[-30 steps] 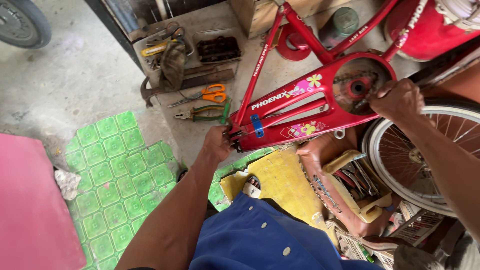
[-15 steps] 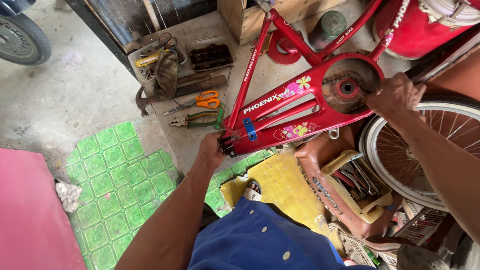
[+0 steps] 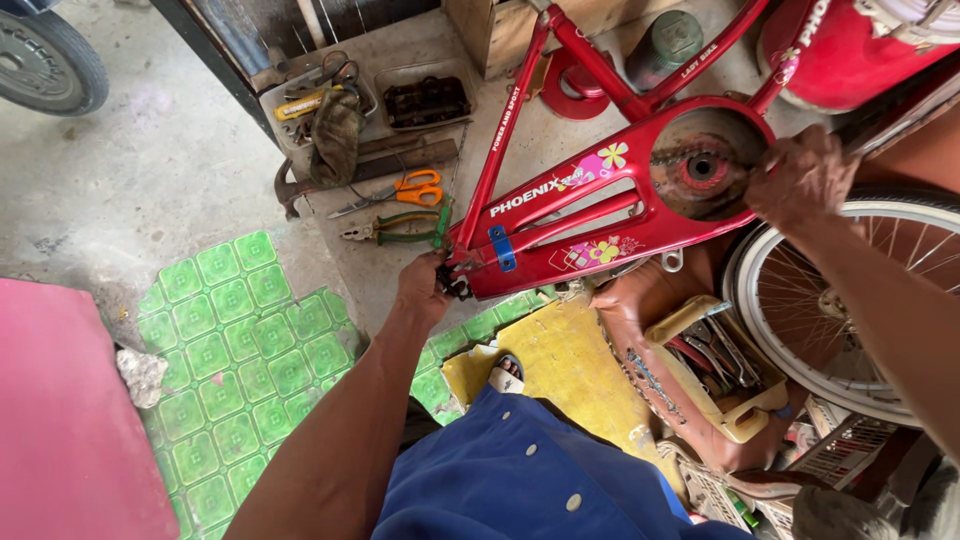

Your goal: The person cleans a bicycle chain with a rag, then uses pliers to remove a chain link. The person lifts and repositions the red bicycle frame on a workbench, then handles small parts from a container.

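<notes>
A red bicycle frame (image 3: pixel 560 205) with a flowered chain guard lies across the concrete floor in front of me. My left hand (image 3: pixel 425 285) grips the guard's near left end, fingers curled around a dark metal part there. My right hand (image 3: pixel 795 180) rests on the round right end of the chain guard, next to the dusty crank disc (image 3: pixel 700 165), fingers bent over its edge. A spoked wheel (image 3: pixel 845 300) sits just below my right forearm.
Orange-handled scissors (image 3: pixel 405 190) and green-handled pliers (image 3: pixel 400 228) lie on the floor beyond my left hand, near a tray of tools (image 3: pixel 330 105) and a dark parts tray (image 3: pixel 425 100). Green tiles (image 3: pixel 245 340), a pink mat (image 3: pixel 60 420) and a brown tool bag (image 3: pixel 700 370) surround me.
The view has shifted slightly, so the frame sits lower and closer. Both hands keep their places on the chain guard.
</notes>
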Demonstrator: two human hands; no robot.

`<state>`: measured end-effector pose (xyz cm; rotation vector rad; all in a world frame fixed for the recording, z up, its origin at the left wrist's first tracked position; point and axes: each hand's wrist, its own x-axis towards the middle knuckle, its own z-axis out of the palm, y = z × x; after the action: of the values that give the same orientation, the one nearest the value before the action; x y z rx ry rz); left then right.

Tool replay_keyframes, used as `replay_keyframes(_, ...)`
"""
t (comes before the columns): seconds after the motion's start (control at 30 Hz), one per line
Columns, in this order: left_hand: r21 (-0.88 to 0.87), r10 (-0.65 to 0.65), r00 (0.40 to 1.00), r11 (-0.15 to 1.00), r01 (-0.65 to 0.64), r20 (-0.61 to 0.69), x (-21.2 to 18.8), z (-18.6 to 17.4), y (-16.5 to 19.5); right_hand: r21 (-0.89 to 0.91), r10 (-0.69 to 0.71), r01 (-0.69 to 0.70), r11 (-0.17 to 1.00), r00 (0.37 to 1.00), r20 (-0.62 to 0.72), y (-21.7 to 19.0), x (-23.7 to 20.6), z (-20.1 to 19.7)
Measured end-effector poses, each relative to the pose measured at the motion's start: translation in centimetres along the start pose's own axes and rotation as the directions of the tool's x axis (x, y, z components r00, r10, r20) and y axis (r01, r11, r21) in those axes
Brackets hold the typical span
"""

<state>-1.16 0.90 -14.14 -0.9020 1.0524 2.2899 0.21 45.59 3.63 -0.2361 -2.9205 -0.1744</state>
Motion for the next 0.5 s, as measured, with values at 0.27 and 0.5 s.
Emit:
replay_keyframes(0.27,-0.035,-0.038,0.999,0.999,0.037,-0.030,-0.4,-0.1,0.0,0.103,-0.027,0.026,0.994,1.000,0.010,-1.9,2.3,-1.8)
replay_keyframes(0.5,0.059,-0.084,0.995,0.994,0.088,-0.054,-0.2,-0.3,-0.1,0.306,-0.121,0.052,0.950,0.970,0.209,-4.2,2.5,-1.9)
